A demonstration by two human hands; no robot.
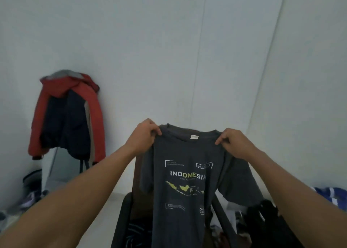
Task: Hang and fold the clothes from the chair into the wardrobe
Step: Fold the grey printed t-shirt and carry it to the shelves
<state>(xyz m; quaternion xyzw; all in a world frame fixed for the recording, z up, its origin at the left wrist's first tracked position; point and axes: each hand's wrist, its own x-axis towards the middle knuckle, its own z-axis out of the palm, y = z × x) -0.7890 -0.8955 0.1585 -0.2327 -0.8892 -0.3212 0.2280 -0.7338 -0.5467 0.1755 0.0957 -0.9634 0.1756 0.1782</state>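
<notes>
- Both bare forearms were extended forward and up, converging toward centre.
- Left hand [143,135] was pinched closed, knuckles up, fingers curled under.
- Right hand [235,141] was pinched closed likewise, level with the left, apart from it.

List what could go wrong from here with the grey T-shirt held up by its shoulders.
1. Both hands, left hand and right hand, pinch the grey T-shirt only at the shoulder seams; a slip on one side would probably drop it askew.
2. Its hem hangs down among the clothes on the chair, so it may snag or drag a garment off.
3. No hanger or wardrobe is in view, so the next step may be awkward.
</notes>
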